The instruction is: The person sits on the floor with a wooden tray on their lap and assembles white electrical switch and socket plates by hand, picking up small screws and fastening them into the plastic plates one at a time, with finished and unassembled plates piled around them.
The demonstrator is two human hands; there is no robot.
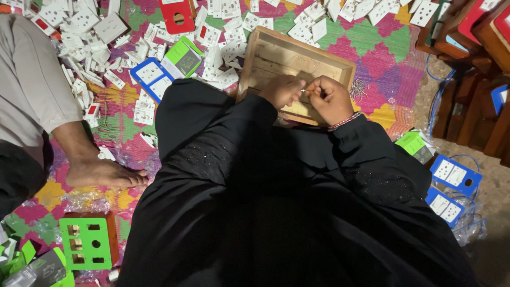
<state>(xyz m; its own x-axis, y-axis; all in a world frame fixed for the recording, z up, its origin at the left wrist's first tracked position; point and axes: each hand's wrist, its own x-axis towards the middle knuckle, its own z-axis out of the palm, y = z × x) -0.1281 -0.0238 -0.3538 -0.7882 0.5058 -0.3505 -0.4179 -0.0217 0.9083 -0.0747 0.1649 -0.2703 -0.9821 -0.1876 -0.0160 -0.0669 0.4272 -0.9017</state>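
Head view | I see the left hand point(282, 91) and right hand point(330, 98) meeting fingertip to fingertip, both pinched on a thin metal pin point(305, 91) | wooden box point(276, 56) lies directly beneath the grip | loose nails point(360, 87) just right of it | white switch plates point(223, 50) scattered beyond, left.

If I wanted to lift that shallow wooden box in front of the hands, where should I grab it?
Probably by the two long side walls of the wooden box, coming from above. It lies flat and open-side up, with its raised rim exposed, though the left hand and right hand cover its near edge.
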